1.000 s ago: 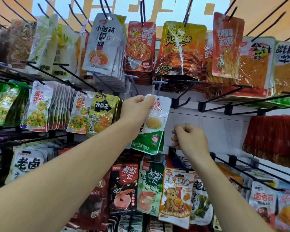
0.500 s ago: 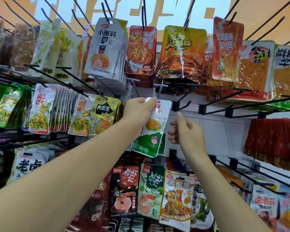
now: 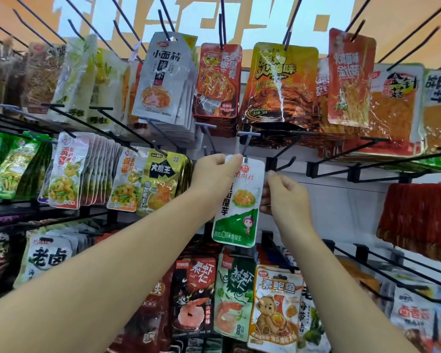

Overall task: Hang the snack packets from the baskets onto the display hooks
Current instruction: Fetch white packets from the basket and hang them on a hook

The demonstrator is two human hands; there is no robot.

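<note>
Currently left hand (image 3: pixel 214 170) pinches packet (image 3: pixel 239 202) top at hook (image 3: pixel 247 145); right hand (image 3: pixel 287 197) grip unclear. I fear hole misses tip, packet drops.

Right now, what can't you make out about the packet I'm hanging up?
Hang hole: the left hand covers the top of the white-and-green packet, so whether it is on the grey hook is unclear, head view.
The right hand: fingertips lie behind the packet's edge; grip unclear.
The baskets: outside the frame.
</note>
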